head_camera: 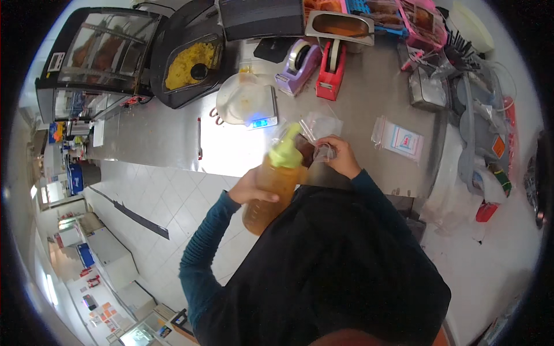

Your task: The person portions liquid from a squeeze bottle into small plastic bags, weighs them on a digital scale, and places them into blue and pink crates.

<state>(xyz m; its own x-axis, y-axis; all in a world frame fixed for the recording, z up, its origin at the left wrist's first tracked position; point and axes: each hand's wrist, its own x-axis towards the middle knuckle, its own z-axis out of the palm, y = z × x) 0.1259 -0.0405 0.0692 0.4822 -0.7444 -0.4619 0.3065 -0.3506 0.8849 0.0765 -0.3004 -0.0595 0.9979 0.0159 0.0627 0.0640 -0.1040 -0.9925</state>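
My left hand (249,188) is wrapped around a large clear squeeze bottle (275,190) of orange-brown liquid, tilted at the counter's front edge. Its yellow-green nozzle cap (285,151) points away from me. Just right of the cap, my right hand (343,156) pinches a small clear plastic bag (323,152). A dark reddish-brown item (305,149) shows between cap and fingers; what it is I cannot tell. Beyond the hands lies more thin clear plastic (326,124). A digital kitchen scale (269,104) with a lit display carries a round translucent plate (238,97).
Purple (288,81) and red (330,82) tape dispensers stand beyond the hands, before a steel pan (309,29) of sauce. A black cooker (162,86) of yellow rice and a glass food warmer (104,47) occupy the left. Packaged bags (402,140) lie right; a red pen (199,138) lies left.
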